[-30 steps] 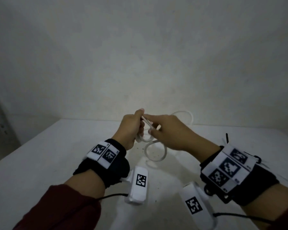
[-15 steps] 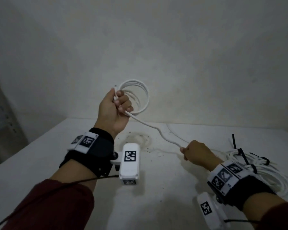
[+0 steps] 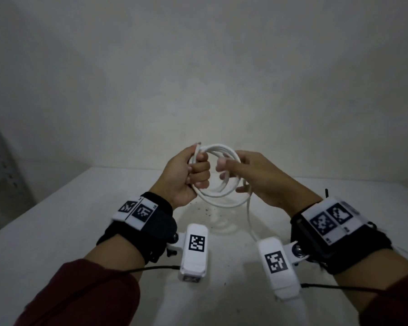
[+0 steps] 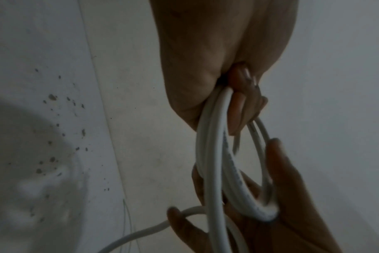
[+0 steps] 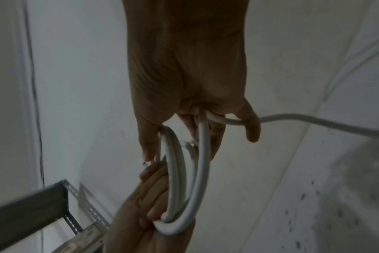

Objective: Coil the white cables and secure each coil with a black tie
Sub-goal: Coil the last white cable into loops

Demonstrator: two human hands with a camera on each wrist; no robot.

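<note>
A white cable coil of several loops hangs in the air over the white table. My left hand grips the coil's left side in a fist, and the cable's end sticks up above the thumb. My right hand holds the right side, fingers curled round the loops. A loose strand drops from the right hand toward the table and runs off to the right. In the left wrist view the loops pass from the left palm down into the right fingers. No black tie shows clearly.
A plain wall stands close behind the table. Dark specks dot the tabletop under the coil. A grey metal shelf frame stands to the left of the table.
My right hand has come up from the table's right side to the coil, bringing the trailing cable into another loop. My left hand has lowered toward the middle.
</note>
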